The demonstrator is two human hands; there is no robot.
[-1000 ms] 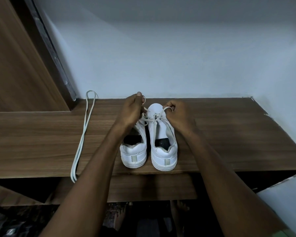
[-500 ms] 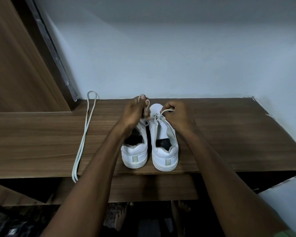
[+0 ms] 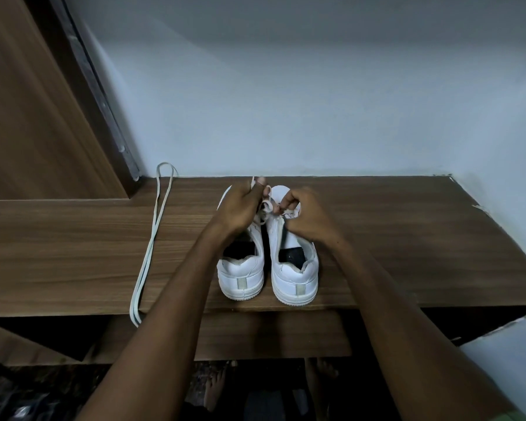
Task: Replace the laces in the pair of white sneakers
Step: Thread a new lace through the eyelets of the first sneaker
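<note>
Two white sneakers stand side by side with heels toward me near the front edge of the wooden shelf: the left sneaker (image 3: 242, 276) and the right sneaker (image 3: 295, 279). My left hand (image 3: 240, 209) pinches one end of the white lace (image 3: 267, 206) of the right sneaker, holding it up over the toes. My right hand (image 3: 305, 214) grips the other part of that lace above the right sneaker's tongue. A loop of the lace shows between the two hands. The front halves of both shoes are hidden by my hands.
A loose white lace (image 3: 152, 244), doubled over, lies on the wooden shelf (image 3: 407, 247) to the left of the shoes and hangs over the front edge. A white wall stands behind, a wooden panel (image 3: 28, 117) at the left. Bare feet show on the floor below.
Both hands have come closer together over the right sneaker's lace. The right hand moved left toward the left hand, and the lace now forms a small loop between them.
</note>
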